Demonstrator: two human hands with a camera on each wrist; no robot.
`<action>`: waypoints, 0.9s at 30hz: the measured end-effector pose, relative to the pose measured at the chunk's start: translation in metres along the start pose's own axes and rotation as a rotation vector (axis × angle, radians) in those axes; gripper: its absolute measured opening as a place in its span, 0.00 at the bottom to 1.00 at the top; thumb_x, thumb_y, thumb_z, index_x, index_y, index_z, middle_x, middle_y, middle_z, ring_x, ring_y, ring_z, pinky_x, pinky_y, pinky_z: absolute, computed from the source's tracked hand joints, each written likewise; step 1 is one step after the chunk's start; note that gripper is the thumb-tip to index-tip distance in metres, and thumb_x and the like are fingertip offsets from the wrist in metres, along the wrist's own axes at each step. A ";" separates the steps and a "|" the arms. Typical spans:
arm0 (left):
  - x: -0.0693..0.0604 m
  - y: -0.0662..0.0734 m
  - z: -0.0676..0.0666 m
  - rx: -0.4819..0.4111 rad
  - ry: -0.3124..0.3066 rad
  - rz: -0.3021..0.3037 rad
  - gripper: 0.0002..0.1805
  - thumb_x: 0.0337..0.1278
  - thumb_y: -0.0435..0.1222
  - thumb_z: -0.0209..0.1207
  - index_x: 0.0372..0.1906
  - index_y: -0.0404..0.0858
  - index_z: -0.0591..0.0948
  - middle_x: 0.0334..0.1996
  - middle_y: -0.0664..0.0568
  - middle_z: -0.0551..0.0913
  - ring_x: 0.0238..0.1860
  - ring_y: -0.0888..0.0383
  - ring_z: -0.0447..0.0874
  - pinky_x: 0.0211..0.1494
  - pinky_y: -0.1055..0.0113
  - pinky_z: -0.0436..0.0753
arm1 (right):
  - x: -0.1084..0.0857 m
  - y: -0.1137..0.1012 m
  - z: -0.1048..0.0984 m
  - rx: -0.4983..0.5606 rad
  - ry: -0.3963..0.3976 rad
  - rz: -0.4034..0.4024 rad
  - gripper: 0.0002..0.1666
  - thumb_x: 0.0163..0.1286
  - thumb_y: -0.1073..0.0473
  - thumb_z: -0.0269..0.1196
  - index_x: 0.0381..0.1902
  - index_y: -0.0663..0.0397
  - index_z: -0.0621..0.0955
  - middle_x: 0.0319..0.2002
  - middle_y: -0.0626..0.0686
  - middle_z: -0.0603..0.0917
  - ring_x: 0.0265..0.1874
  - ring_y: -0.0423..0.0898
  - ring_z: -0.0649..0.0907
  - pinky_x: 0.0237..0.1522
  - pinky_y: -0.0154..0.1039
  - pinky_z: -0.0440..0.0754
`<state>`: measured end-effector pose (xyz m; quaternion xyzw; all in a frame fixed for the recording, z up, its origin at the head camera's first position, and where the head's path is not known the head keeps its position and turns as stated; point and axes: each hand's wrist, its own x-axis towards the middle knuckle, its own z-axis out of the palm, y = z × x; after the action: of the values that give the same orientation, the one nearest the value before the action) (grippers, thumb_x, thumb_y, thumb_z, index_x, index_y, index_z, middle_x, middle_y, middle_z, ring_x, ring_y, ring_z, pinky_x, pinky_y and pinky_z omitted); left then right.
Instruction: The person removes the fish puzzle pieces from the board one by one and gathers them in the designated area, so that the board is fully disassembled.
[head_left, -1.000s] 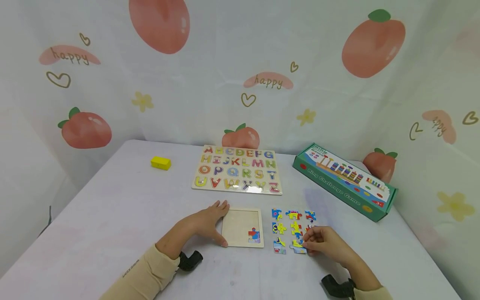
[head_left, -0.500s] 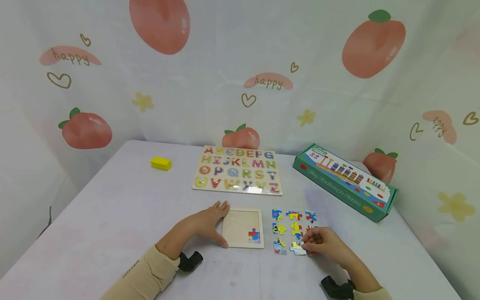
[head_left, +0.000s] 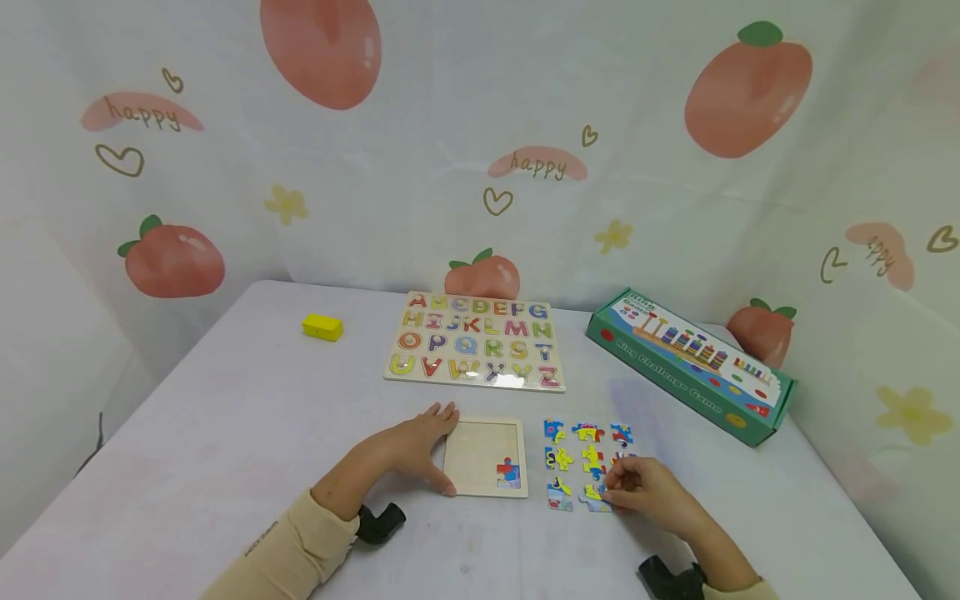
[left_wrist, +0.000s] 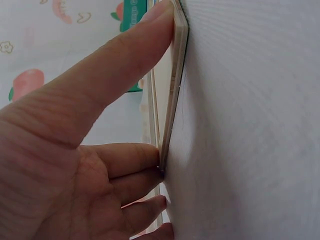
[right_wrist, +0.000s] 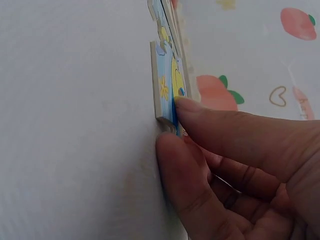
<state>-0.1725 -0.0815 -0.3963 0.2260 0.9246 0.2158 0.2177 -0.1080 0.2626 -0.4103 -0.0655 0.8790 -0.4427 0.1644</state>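
Observation:
My left hand (head_left: 414,446) lies spread along the left side of a square wooden puzzle tray (head_left: 472,423). In the left wrist view its thumb (left_wrist: 150,37) rests on one corner of the tray and the forefinger touches farther along the edge. A blue and red puzzle piece (head_left: 508,473) sits in the tray's lower right corner. To the right, my right hand (head_left: 648,490) pinches the edge of a blue and yellow puzzle piece (right_wrist: 164,82) between thumb and forefinger. Part of that piece is hidden by the fingertips. Several loose puzzle pieces (head_left: 563,457) lie in rows beside it.
Behind the tray lies an alphabet board (head_left: 474,342). A green game box (head_left: 690,364) stands at the back right, and a yellow block (head_left: 322,327) at the back left. A printed cloth (head_left: 390,208) hangs behind the white table (head_left: 225,417).
The pinched piece showed a pale glare half a second ago and now shows its colours again. My right hand has shifted only slightly, and the left hand and tray stay in place.

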 end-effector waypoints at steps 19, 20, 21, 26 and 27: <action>0.001 0.000 0.001 -0.003 0.002 -0.005 0.60 0.28 0.51 0.75 0.71 0.36 0.57 0.74 0.46 0.51 0.75 0.46 0.43 0.73 0.48 0.56 | 0.001 0.001 0.000 -0.002 -0.007 0.005 0.13 0.59 0.62 0.66 0.33 0.68 0.76 0.25 0.50 0.76 0.23 0.39 0.75 0.24 0.29 0.79; 0.001 0.000 0.001 -0.003 0.003 -0.005 0.60 0.28 0.51 0.75 0.71 0.36 0.57 0.74 0.46 0.51 0.75 0.46 0.43 0.73 0.48 0.56 | 0.001 0.001 0.000 -0.002 -0.009 0.003 0.13 0.59 0.62 0.66 0.33 0.68 0.76 0.25 0.50 0.76 0.23 0.39 0.75 0.25 0.29 0.79; 0.001 0.000 0.001 -0.003 0.003 -0.005 0.60 0.28 0.51 0.75 0.71 0.36 0.57 0.74 0.46 0.51 0.75 0.46 0.43 0.73 0.49 0.56 | 0.001 0.002 0.000 -0.001 -0.010 0.002 0.13 0.59 0.62 0.66 0.33 0.68 0.76 0.25 0.50 0.76 0.23 0.39 0.74 0.25 0.29 0.79; 0.001 0.000 0.001 0.001 0.003 -0.007 0.60 0.28 0.51 0.75 0.71 0.36 0.57 0.74 0.46 0.51 0.75 0.46 0.43 0.73 0.48 0.56 | 0.002 0.001 0.001 -0.004 -0.007 0.014 0.14 0.58 0.61 0.66 0.34 0.67 0.76 0.25 0.50 0.76 0.25 0.40 0.74 0.25 0.29 0.79; 0.001 0.000 0.001 0.002 0.003 -0.008 0.60 0.28 0.51 0.75 0.71 0.36 0.57 0.74 0.46 0.51 0.75 0.46 0.43 0.73 0.48 0.56 | 0.002 0.001 0.001 -0.008 -0.003 0.018 0.14 0.58 0.61 0.66 0.34 0.67 0.76 0.25 0.50 0.76 0.25 0.40 0.74 0.25 0.29 0.79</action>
<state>-0.1723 -0.0810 -0.3976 0.2222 0.9260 0.2145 0.2170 -0.1094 0.2619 -0.4120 -0.0591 0.8811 -0.4375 0.1696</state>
